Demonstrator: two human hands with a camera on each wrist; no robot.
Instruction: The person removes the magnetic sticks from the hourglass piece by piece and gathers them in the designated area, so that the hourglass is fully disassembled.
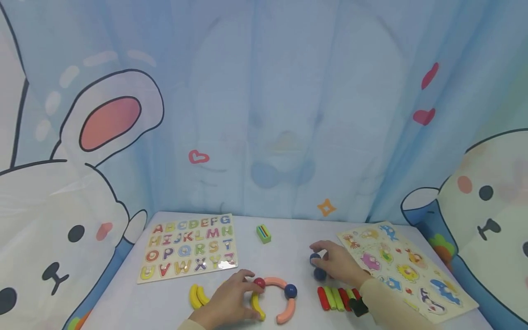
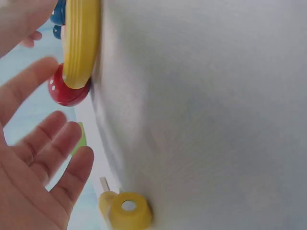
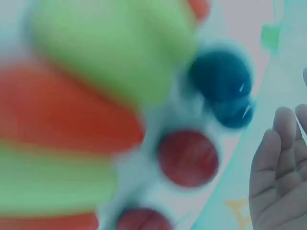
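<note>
My left hand (image 1: 231,295) lies beside a yellow curved piece (image 1: 256,306) that meets a red ball (image 1: 259,283). Its index fingertip is at the red ball, the thumb near the yellow piece's lower end, the other fingers loosely spread. From that ball, a pink curved piece (image 1: 274,282) runs to a blue ball (image 1: 290,291), then a second pink piece (image 1: 286,311). My right hand (image 1: 340,263) reaches over two loose blue balls (image 1: 319,274), index finger and thumb beside the farther one. Two red balls (image 3: 188,158) show in the right wrist view.
Spare yellow curved pieces (image 1: 195,297) lie left of my left hand. Red and green sticks (image 1: 332,299) form a row under my right wrist. An alphabet board (image 1: 187,250) stands back left, an animal puzzle board (image 1: 406,270) right, a small green block (image 1: 263,234) between them.
</note>
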